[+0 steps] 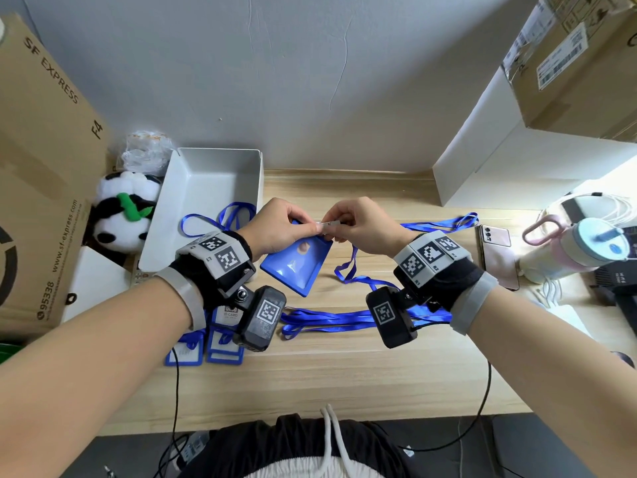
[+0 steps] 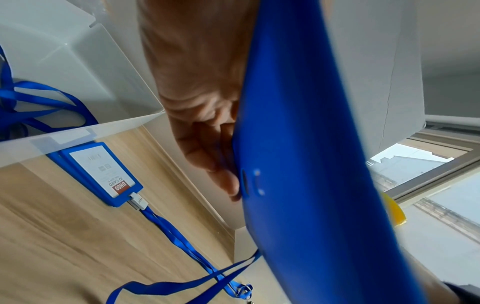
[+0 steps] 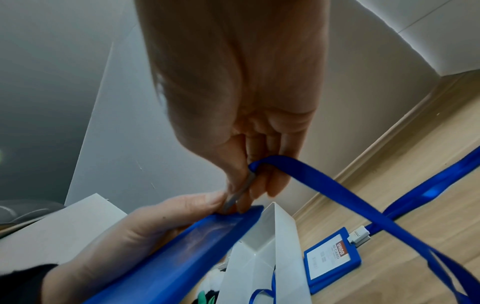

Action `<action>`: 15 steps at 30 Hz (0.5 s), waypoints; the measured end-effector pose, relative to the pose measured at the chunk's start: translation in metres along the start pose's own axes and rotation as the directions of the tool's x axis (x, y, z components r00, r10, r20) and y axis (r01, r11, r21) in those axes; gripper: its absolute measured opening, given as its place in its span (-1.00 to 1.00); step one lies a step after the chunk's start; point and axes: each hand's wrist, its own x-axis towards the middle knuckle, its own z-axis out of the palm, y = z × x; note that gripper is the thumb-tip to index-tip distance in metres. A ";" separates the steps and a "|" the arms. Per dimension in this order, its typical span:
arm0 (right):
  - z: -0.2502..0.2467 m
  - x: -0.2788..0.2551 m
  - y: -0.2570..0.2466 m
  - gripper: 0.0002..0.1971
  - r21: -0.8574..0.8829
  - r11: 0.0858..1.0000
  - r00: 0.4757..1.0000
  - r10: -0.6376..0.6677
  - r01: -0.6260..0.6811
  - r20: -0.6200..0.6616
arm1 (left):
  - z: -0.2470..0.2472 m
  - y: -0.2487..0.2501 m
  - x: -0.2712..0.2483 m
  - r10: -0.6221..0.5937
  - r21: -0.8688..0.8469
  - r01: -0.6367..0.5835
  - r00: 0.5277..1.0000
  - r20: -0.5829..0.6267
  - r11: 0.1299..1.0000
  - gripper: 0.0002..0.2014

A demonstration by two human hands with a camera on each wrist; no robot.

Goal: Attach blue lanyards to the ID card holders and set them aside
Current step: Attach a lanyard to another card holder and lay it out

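from the head view, my left hand (image 1: 279,224) pinched the top edge of the blue card holder (image 1: 296,267) above the desk (image 1: 344,374), while my right hand (image 1: 362,225) pinched the lanyard's clip (image 1: 329,225) against it. left wrist view: the holder's slot (image 2: 245,183) sat by my fingertips (image 2: 228,185). right wrist view: the lanyard (image 3: 337,195) trailed limp (light, slippery i'd judge), so holding the stiff clip seemed best.
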 end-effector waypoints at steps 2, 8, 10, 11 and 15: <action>-0.003 0.000 0.001 -0.93 0.086 0.996 0.998 0.026 -0.030 0.051 | 0.000 -0.002 0.001 -0.026 -0.026 0.026 0.999 0.025 0.999 -0.82; -0.020 -0.005 0.014 -0.95 0.166 0.978 0.984 0.103 -0.126 0.142 | -0.005 -0.005 -0.003 -0.072 -0.132 0.077 0.996 0.043 0.988 -0.85; -0.024 -0.009 0.019 -0.95 0.198 0.970 0.984 0.116 -0.142 0.138 | -0.007 -0.007 -0.004 -0.082 -0.163 0.088 0.996 0.044 0.983 -0.86; -0.025 -0.011 0.021 -0.94 0.211 0.965 0.983 0.127 -0.153 0.133 | -0.007 -0.008 -0.004 -0.089 -0.175 0.096 0.995 0.043 0.980 -0.87; -0.033 -0.010 0.033 -0.83 -0.106 0.965 0.960 0.253 -0.240 0.123 | -0.010 -0.012 -0.005 -0.105 -0.258 0.094 0.994 -0.028 0.961 -0.88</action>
